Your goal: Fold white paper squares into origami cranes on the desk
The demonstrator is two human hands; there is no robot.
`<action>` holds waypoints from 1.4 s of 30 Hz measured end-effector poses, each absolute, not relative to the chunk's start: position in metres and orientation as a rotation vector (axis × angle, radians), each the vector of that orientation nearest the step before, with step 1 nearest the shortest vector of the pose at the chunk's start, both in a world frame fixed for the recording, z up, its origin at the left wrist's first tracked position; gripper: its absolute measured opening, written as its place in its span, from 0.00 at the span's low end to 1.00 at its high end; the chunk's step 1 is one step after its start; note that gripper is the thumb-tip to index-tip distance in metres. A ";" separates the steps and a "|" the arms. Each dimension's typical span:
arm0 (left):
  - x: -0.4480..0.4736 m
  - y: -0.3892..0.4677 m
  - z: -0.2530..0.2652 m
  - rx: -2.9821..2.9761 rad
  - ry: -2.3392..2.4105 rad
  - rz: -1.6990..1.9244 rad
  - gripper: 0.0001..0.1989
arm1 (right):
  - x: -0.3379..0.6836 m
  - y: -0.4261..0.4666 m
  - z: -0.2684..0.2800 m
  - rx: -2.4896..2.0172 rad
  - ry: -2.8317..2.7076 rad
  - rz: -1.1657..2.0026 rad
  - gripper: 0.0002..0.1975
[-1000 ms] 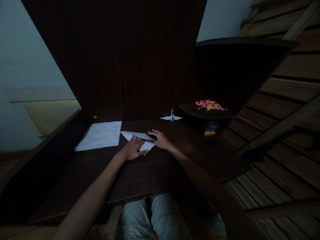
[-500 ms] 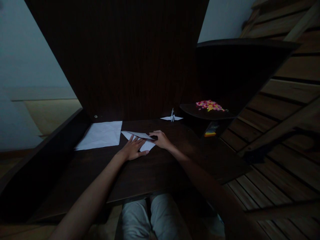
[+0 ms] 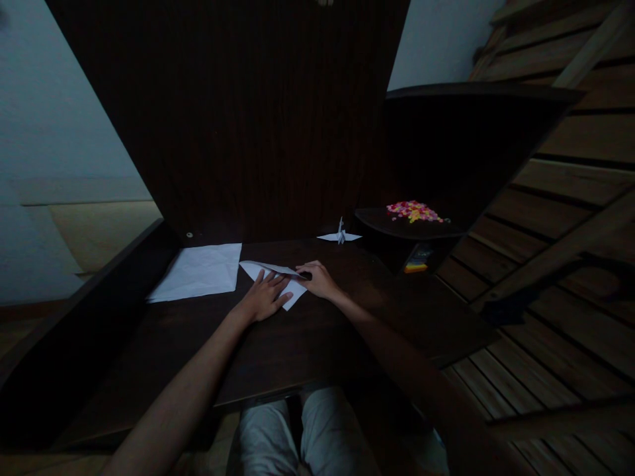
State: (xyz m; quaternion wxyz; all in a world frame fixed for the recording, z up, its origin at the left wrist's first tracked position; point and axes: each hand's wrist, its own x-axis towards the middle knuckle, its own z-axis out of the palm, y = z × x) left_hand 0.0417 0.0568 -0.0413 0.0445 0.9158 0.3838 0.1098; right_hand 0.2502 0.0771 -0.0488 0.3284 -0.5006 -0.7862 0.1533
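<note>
A partly folded sheet of white paper (image 3: pixel 296 291) lies on the dark desk, its far flap lifted off the lower layer. My left hand (image 3: pixel 264 295) rests flat on it with fingers spread, the fingertips reaching under the raised flap. At the paper's right corner, my right hand (image 3: pixel 319 279) pinches the edge of the flap between thumb and fingers. Beyond the hands stands a white origami crane (image 3: pixel 340 234), wings out to both sides, close to the desk's back panel.
Flat white paper (image 3: pixel 198 272) lies on the left of the desk (image 3: pixel 278 357). A low side wall (image 3: pixel 94 317) borders the left. On the right, a rounded shelf (image 3: pixel 397 228) bears a heap of small pink, red and yellow pieces (image 3: pixel 414 211); a yellow-edged item (image 3: pixel 415 268) sits below.
My left thumb has moved slightly up and inward, showing more of the paper's near corner. My right hand keeps its pinch at the right corner. The view has shifted slightly.
</note>
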 end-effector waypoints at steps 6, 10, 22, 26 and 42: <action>0.042 0.058 -0.034 2.782 1.336 0.585 0.29 | 0.250 0.076 -0.050 -1.403 -2.010 0.353 0.13; 0.040 0.058 -0.033 2.628 1.502 0.931 0.33 | 0.251 0.078 -0.053 -1.510 -1.931 0.387 0.15; 0.022 0.086 -0.053 1.530 1.591 1.282 0.55 | 0.251 0.075 -0.048 -1.629 -1.862 0.397 0.20; 0.026 0.087 -0.052 1.400 1.463 1.286 0.46 | 0.251 0.075 -0.047 -1.676 -1.856 0.397 0.22; 0.040 0.053 -0.031 2.085 1.204 0.736 0.36 | 0.251 0.073 -0.045 -1.735 -1.838 0.343 0.28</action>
